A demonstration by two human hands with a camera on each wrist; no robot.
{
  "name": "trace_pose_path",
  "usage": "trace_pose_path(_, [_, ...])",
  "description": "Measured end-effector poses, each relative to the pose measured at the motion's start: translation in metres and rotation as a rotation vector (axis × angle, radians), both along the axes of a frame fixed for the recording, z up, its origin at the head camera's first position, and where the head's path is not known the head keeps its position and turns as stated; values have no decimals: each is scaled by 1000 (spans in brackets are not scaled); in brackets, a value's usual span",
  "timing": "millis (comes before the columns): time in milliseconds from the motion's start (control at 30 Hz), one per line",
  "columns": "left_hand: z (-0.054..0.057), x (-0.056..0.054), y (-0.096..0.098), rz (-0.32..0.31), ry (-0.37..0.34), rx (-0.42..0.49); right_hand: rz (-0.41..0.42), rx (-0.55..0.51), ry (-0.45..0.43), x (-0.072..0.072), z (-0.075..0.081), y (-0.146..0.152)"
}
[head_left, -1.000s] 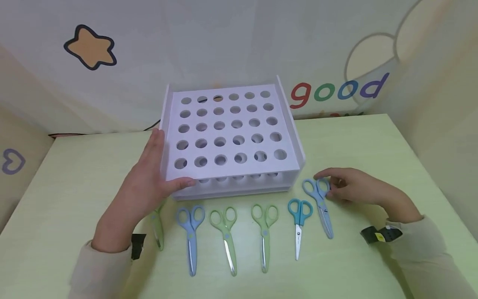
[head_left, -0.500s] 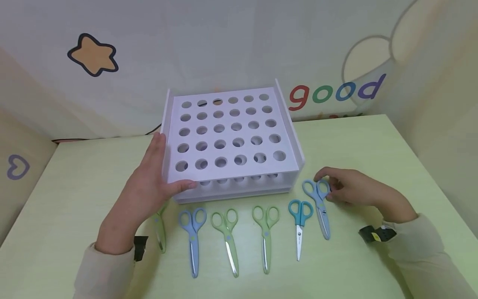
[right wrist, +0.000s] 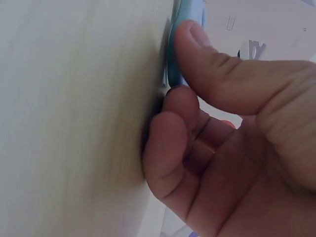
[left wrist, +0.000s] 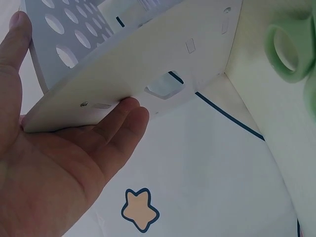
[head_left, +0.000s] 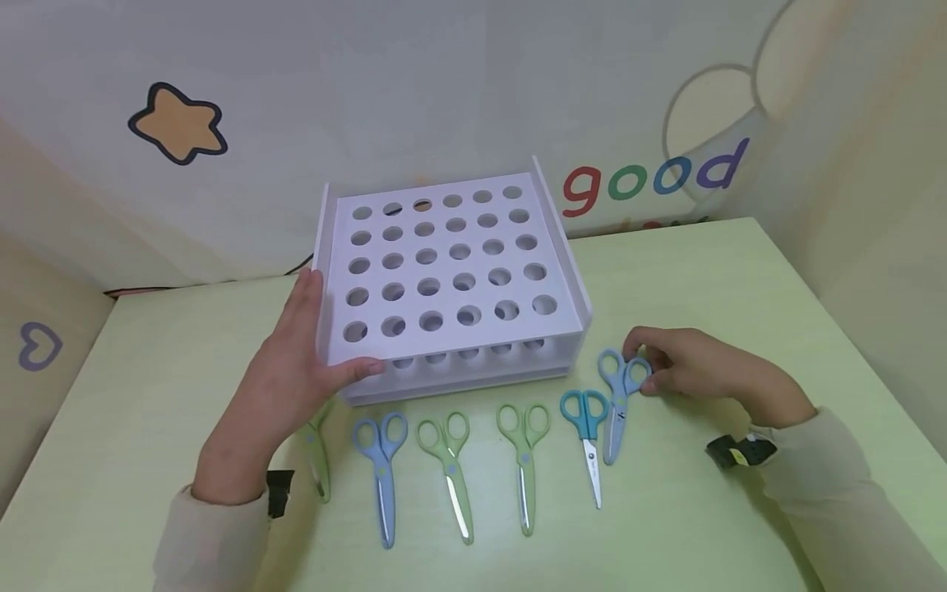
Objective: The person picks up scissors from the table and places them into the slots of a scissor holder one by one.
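Note:
A white rack with rows of round holes (head_left: 441, 240) stands tilted at the table's middle. My left hand (head_left: 277, 370) grips its front left corner, thumb over the front edge, fingers along the outer side panel (left wrist: 123, 84). Right of the rack, my right hand (head_left: 684, 362) pinches one handle loop of a pair of light blue scissors (head_left: 617, 403). Their sheathed blades point toward me. Beside them lie teal scissors (head_left: 586, 426) with bare metal blades; the two pairs sit very close. In the right wrist view the thumb (right wrist: 190, 44) presses the blue handle.
Left of the teal pair lie green scissors (head_left: 526, 469), more green scissors (head_left: 453, 477) and blue scissors (head_left: 382, 469) in a row. Another green pair (head_left: 318, 460) is partly hidden by my left hand. A printed curtain (head_left: 414, 90) hangs behind the table (head_left: 688, 279).
The right hand has turned the light blue scissors, swinging their tips left toward the teal pair. The teal scissors have turned slightly, their tip now farther right. The left hand stays on the rack.

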State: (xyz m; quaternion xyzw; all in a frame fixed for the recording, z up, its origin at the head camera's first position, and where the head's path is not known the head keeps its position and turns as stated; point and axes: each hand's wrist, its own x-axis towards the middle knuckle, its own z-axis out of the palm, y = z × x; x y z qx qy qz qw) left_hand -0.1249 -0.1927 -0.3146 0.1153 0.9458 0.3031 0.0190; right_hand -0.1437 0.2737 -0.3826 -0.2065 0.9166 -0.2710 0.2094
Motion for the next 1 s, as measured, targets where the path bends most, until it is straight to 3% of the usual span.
trace_pose_path(433, [1, 0, 0, 15, -23, -17, 18, -18, -49, -1, 0, 2])
trace_pose_path(567, [0, 0, 2, 21, -36, -10, 35, -48, -108, -3, 1, 13])
trace_pose_path(767, [-1, -2, 4, 21, -27, -3, -32, -213, -219, 0, 12, 35])
trace_pose_path(1000, [1, -1, 3, 25, -25, -14, -49, -442, -78, 10, 40, 42])
